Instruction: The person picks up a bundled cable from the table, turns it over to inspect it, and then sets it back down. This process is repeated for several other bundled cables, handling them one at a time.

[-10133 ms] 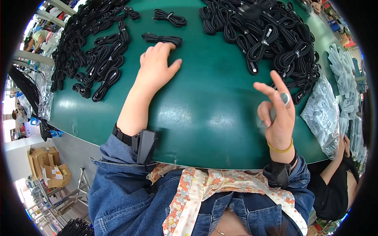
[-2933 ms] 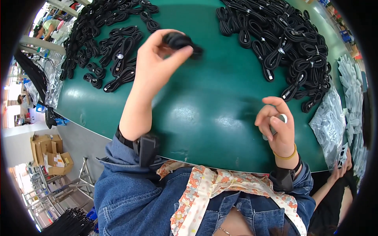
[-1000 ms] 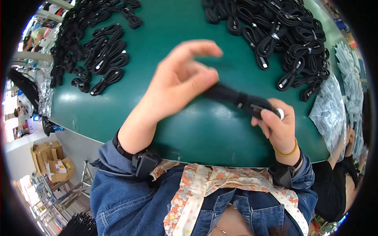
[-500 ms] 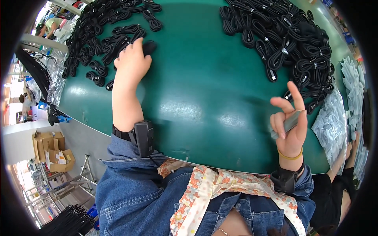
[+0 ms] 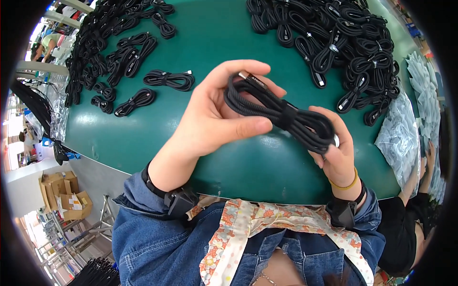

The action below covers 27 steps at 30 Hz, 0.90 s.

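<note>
A coiled black cable (image 5: 267, 107), bound round its middle by a black strap, is held tilted in front of me above the green table. My left hand (image 5: 210, 112) grips its upper left end, thumb in front and fingers behind; a metal plug end shows there. Around the lower right end are the fingers and thumb of my right hand (image 5: 338, 150). A small white edge of something (image 5: 337, 140) shows between that hand and the coil; the rest of it is hidden. Beyond my left hand, two similar coiled cables (image 5: 168, 80) lie apart on the table.
Piles of coiled black cables cover the far left (image 5: 95, 47) and far right (image 5: 334, 40) of the green table (image 5: 214, 33). Clear plastic bags (image 5: 400, 133) lie at the right edge, near another person's arm (image 5: 416, 176). Cardboard boxes (image 5: 71, 198) stand off the left side.
My left hand has come back from the left pile with a coiled cable. My right hand has closed on the coil's other end; the grey piece it held is now mostly hidden.
</note>
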Available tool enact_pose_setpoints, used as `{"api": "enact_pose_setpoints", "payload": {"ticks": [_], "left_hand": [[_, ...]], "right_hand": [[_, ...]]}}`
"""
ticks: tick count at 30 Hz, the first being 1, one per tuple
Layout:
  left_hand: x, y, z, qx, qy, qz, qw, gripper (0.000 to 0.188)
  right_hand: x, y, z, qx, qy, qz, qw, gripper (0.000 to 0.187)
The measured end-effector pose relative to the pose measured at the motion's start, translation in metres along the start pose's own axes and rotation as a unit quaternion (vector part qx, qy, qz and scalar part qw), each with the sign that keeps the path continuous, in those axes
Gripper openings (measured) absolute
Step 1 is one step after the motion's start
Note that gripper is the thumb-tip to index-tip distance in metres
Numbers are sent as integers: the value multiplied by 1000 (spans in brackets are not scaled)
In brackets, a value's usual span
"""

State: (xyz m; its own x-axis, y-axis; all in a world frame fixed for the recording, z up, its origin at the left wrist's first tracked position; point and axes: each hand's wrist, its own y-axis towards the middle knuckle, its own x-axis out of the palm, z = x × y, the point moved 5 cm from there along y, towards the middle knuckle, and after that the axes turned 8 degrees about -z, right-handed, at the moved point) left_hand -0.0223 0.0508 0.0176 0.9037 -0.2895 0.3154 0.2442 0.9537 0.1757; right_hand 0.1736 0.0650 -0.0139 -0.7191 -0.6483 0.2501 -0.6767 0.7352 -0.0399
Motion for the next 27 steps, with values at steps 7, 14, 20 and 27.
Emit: {"api": "enact_pose_setpoints", "payload": {"ticks": [7,14,20,27], "left_hand": [[8,-2,-7,-17,-16,-24,999,57],[11,-1,-10,-17,22,-48,998,55],[7,-3,-12,-75,40,15,996,27],[4,-5,-33,-223,-5,28,974,38]], "right_hand": [[2,-4,-3,-107,72,-47,991,51],[-5,-9,-1,-74,37,-18,996,52],[8,0,-10,-111,86,4,990,49],[1,-8,-7,-36,15,-41,998,43]]}}
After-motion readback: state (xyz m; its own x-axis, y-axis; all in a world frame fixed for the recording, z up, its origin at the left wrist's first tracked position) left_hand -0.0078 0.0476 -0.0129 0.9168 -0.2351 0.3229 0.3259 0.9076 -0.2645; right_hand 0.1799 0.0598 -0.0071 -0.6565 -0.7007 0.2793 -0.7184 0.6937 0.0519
